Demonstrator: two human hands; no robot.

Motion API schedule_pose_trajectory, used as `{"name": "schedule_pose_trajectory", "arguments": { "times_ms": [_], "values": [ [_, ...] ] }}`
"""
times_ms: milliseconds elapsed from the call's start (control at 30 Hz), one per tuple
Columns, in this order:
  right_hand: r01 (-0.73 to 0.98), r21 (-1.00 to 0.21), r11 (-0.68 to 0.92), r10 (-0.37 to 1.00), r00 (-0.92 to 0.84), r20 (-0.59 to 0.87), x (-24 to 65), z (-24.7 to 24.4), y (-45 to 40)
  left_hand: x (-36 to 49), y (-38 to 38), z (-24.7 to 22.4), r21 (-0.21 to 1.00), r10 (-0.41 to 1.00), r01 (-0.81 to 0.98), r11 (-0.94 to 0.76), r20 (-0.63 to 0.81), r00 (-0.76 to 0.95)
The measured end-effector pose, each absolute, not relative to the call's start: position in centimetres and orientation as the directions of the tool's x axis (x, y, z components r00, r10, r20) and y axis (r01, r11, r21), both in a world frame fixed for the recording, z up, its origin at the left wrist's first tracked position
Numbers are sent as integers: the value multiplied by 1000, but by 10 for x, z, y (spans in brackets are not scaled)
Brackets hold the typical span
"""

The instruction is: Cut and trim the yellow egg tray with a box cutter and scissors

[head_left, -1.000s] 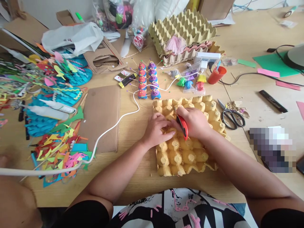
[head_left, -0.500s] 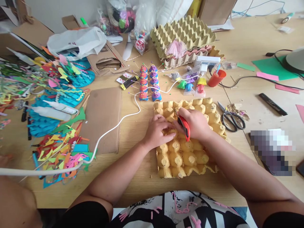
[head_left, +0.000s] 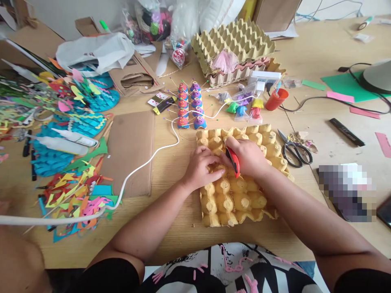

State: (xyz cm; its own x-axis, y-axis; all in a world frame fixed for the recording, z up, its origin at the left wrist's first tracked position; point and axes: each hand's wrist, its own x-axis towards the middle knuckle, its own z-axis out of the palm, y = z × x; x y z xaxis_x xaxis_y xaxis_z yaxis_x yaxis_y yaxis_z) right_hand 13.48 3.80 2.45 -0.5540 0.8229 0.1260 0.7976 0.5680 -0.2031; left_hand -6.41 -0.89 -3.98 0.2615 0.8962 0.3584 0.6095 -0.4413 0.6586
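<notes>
A yellow egg tray (head_left: 226,203) lies bumps-up on the table in front of me. My right hand (head_left: 247,156) is closed round a red utility knife (head_left: 233,162) over the tray's middle; the blade end is hidden by my fingers. My left hand (head_left: 203,167) rests on the tray's left part with thumb and fingers apart, pressing on it, its fingertips close to the knife. Beyond the tray stand two rows of painted egg-cup figures, red-and-blue ones (head_left: 183,106) and purple-and-blue ones (head_left: 198,106), with pins sticking out.
Black-handled scissors (head_left: 295,152) lie right of the tray. A cardboard sheet (head_left: 130,154) and colourful paper scraps (head_left: 70,195) are at left. A white cable (head_left: 146,167) crosses the table. Behind are stacked egg trays (head_left: 235,40), a red cup (head_left: 276,99) and clay bags (head_left: 241,110).
The view has shifted slightly. The red knife in my right hand has moved a little and stands slightly steeper. My left hand keeps its place on the tray.
</notes>
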Motion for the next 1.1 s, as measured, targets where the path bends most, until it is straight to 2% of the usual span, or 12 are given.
{"name": "schedule_pose_trajectory", "arguments": {
  "times_ms": [400,600,733,833,900,1000,1100],
  "values": [
    [795,-217,566,824,-549,139,140,21,40,-64,-9,-39,662,894,602,-446,364,262],
    [777,-169,606,795,-587,152,138,24,37,-64,-10,-39,658,897,613,-438,367,248],
    [802,-206,561,828,-545,133,136,24,37,-64,-10,-38,653,903,626,-426,345,255],
    [807,-303,508,860,-494,127,139,24,37,-65,-10,-37,656,902,621,-429,351,252],
    [781,-439,443,894,-423,150,143,25,37,-65,-10,-36,666,902,611,-429,350,252],
    [647,-669,365,931,-269,248,148,25,38,-65,-10,-35,676,897,592,-439,361,254],
    [530,-767,362,931,-158,330,151,24,42,-65,-10,-35,674,891,584,-452,377,255]
  ]
}}
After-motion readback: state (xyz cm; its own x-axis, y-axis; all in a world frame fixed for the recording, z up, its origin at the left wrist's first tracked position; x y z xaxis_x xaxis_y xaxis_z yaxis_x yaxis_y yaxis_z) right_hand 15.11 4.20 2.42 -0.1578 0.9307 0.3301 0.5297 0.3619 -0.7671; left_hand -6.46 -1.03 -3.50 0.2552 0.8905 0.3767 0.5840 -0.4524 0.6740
